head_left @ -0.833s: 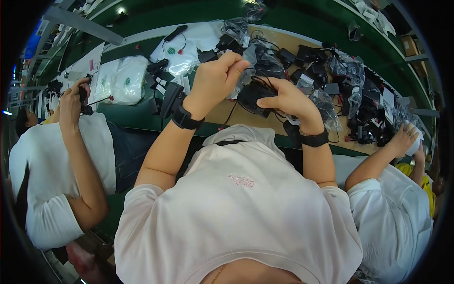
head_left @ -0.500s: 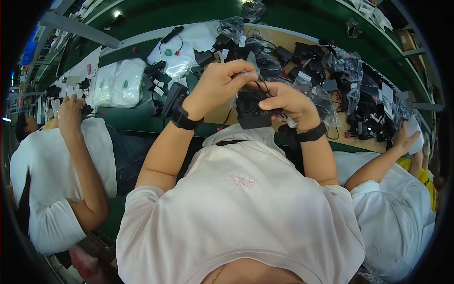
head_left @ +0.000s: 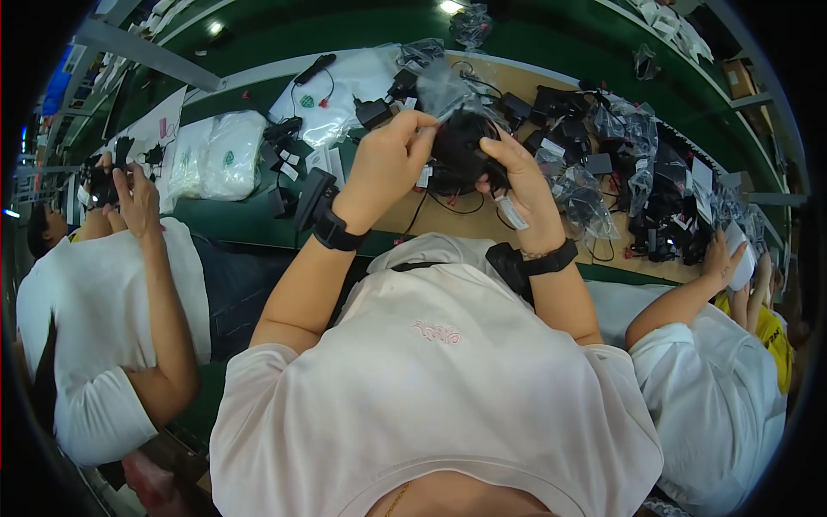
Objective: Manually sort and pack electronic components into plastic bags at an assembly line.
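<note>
My right hand (head_left: 521, 177) grips a black power adapter (head_left: 465, 146) with its cord bundled against it, above the near part of the bench. A white label (head_left: 512, 212) hangs below that hand's fingers. My left hand (head_left: 388, 164) is closed in a pinch at the left side of the adapter, at the edge of a clear plastic bag (head_left: 441, 90). The bag stands up beyond the adapter and looks blurred. The left fingertips are partly hidden at the bag's edge.
Black adapters and bagged cords (head_left: 603, 129) are heaped to the right. Stacked clear bags (head_left: 233, 151) lie to the left, with a corded black adapter (head_left: 374, 112) nearer the middle. Co-workers sit at both sides, one with a raised hand (head_left: 138, 198), another's hand (head_left: 722, 258) holding something white.
The adapter has turned and risen away from me in my right hand, and its white label now shows. My left hand has shifted left, off the cord. The clear bag now stands upright.
</note>
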